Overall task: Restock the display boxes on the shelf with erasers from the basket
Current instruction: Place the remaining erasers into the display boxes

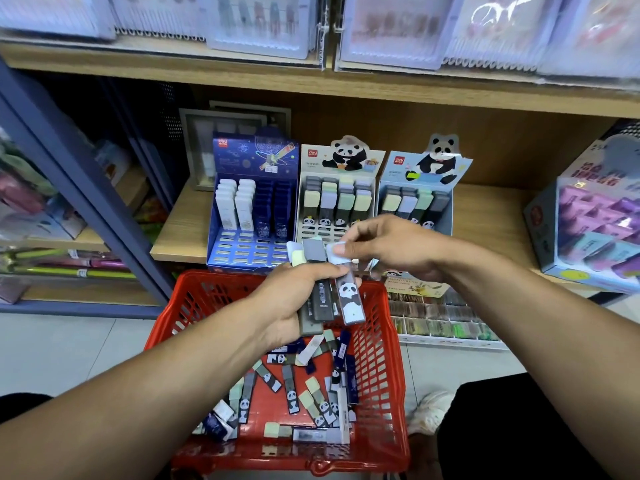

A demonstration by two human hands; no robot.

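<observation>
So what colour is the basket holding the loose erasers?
Red: the basket shows clearly in the head view, below the shelf.

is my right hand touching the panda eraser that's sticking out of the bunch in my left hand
Touching. The head view shows the right hand pinching the top end of the panda eraser, while the left hand grips the bunch.

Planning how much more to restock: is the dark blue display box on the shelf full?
No, partly full. The blue display box holds erasers only in its back rows; the front slots show as empty holes.
</observation>
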